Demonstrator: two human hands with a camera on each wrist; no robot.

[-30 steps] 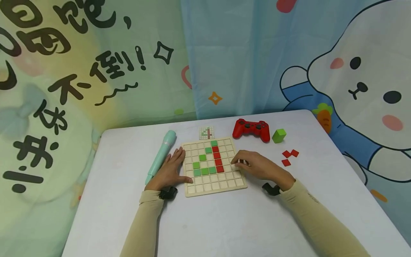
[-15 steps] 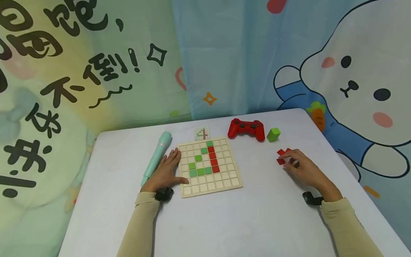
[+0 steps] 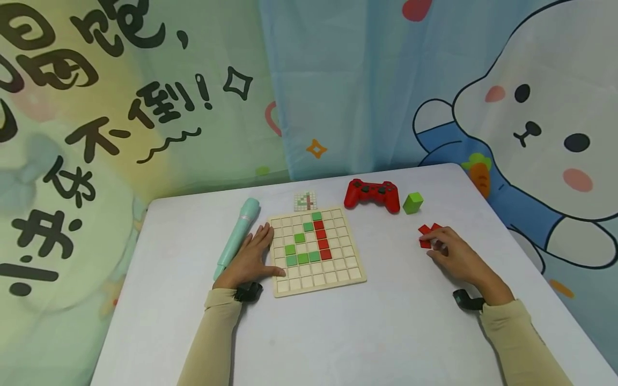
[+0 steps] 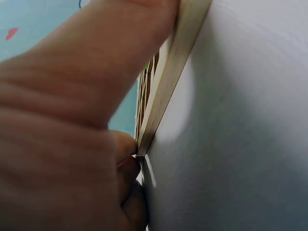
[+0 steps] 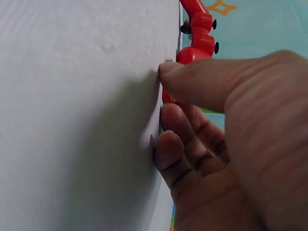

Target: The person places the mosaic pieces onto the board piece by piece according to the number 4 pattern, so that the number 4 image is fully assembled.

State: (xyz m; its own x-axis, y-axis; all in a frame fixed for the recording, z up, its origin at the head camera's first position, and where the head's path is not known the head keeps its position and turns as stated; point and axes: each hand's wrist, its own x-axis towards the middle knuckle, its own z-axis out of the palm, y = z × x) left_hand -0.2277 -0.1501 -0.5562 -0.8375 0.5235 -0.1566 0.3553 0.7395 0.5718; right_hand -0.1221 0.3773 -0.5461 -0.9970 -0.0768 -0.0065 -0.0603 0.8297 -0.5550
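My left hand point(image 3: 251, 260) lies along the left side of a wooden grid board point(image 3: 357, 272), thumb over its lower left corner and fingers at its upper left edge. In the left wrist view the thumb presses against the board's edge point(image 4: 180, 53). On the board, several red tiles point(image 3: 321, 234) stand in a column, and several green tiles point(image 3: 302, 258) form a row and a diagonal. My right hand point(image 3: 456, 257) is at three loose red tiles point(image 3: 425, 244), index fingertip on the nearest tile and thumb spread apart at the table, as the right wrist view also shows.
A small pattern card point(image 3: 306, 201) lies behind the board. Left of it is a mint-green microphone point(image 3: 238, 236), right beside my left hand. A red game controller point(image 3: 372, 195) and a green block point(image 3: 412, 203) sit at the back right. A printed curtain point(image 3: 328, 96) hangs behind the table.
My right hand has left the board's right side and moved right to the loose red tiles, its fingertips settling at the nearest one. The left hand stays on the board.
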